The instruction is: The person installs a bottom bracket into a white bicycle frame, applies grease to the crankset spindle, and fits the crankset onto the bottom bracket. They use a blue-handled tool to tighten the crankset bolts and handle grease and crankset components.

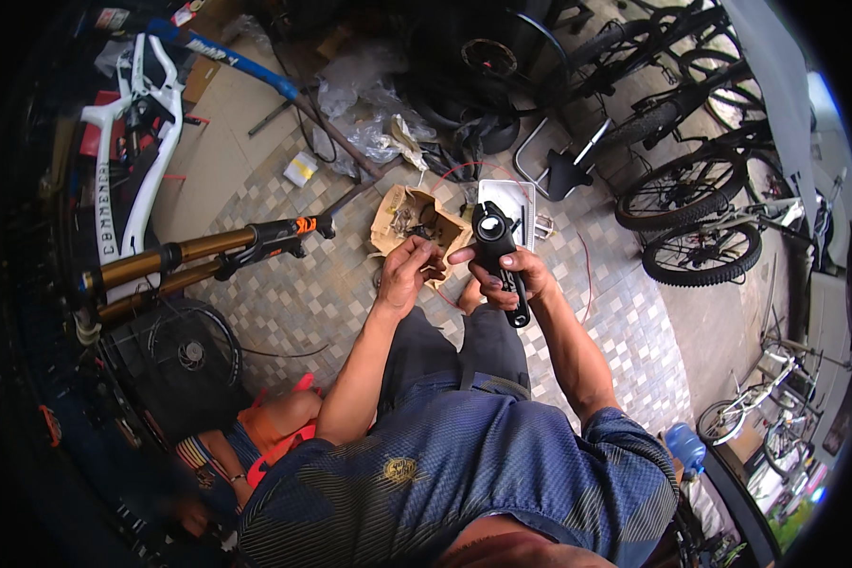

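Note:
A black bicycle crank arm (498,248) is gripped in my right hand (528,275), its wide end with a round silver-edged hole pointing away from me. The narrow end hangs down past my fingers toward my lap. To the left, my left hand (409,272) is closed, thumb and fingertips pressed together; whatever is between them is too small to make out. It is in front of an open brown cardboard box (384,230) with small loose parts inside. Behind the crank arm stands a white tray (526,197) holding dark pieces, partly hidden.
A gold suspension fork (194,254) and white bike frame (151,180) are at the left. Clear plastic bags (355,104) lie ahead; a thin red cable (589,275) curves across the tiles. Several bicycles (691,194) line the right. Another person's leg (289,417) shows at lower left.

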A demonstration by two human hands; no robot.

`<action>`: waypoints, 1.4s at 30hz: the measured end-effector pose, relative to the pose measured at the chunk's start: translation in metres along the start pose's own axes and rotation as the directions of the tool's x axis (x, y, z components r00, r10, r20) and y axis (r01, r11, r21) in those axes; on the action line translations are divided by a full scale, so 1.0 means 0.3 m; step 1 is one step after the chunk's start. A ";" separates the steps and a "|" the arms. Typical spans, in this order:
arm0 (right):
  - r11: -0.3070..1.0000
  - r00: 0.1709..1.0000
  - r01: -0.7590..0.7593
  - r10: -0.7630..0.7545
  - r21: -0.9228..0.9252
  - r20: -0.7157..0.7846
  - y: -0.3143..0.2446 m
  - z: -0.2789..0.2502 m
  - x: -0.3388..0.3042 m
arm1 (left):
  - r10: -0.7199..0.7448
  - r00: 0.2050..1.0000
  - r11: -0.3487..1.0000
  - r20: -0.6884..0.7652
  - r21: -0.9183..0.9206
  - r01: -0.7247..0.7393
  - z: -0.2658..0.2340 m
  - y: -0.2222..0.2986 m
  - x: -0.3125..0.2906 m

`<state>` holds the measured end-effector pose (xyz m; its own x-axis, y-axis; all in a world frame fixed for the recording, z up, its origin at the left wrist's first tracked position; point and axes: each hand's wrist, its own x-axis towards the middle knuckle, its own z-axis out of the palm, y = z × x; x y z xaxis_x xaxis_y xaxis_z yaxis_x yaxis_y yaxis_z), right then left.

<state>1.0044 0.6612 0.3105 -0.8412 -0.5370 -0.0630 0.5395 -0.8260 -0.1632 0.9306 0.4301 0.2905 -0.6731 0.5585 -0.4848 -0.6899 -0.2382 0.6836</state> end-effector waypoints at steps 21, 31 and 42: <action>0.110 0.985 0.154 0.064 -0.982 0.162 0.951 0.733 0.755 | 0.799 0.592 0.575 -0.110 0.433 -0.695 -0.525 0.450 -1.133; -0.140 0.975 0.071 0.220 -0.988 0.039 1.419 0.958 1.036 | 0.836 0.372 0.539 -0.403 0.476 -0.695 -0.888 0.522 -1.516; 0.132 0.896 0.063 0.429 -0.989 0.114 1.655 0.984 1.340 | 0.776 0.379 0.398 -0.505 -0.074 -0.914 -1.314 0.568 -1.594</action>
<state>0.9447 -0.0153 0.4947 -0.5186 -0.8549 -0.0139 -0.0172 0.0266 -0.9995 1.0300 -0.1907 0.4237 -0.9245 -0.3744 0.0713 0.3209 -0.6641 0.6753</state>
